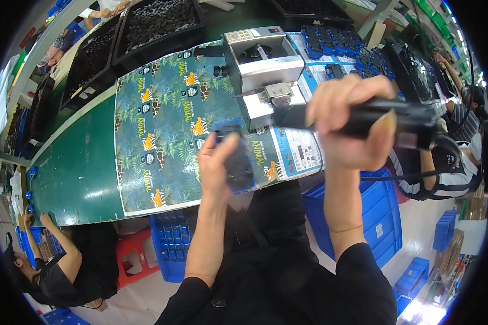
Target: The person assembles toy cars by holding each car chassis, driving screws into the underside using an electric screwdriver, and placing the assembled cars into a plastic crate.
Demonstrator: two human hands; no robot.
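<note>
My right hand (pixel 350 122) is wrapped round a black, corded, cylindrical hand tool (pixel 412 120), raised at the right and blurred by motion. Its dark narrower end points left, in front of the metal machine (pixel 271 73); the exact kind of tool cannot be made out. Lower and to the left, my left hand (pixel 214 165) grips a flat black part with blue edges (pixel 240 165), thumb on top. The part is tilted above the near edge of the patterned sheet (pixel 171 127), apart from the tool.
Black trays of dark pieces (pixel 157 27) stand at the back left. Blue-black parts (pixel 331 40) lie at the back right. Blue crates (pixel 371 216) and a red stool (pixel 135 257) stand below the green table (pixel 87 168). Other people work at both sides.
</note>
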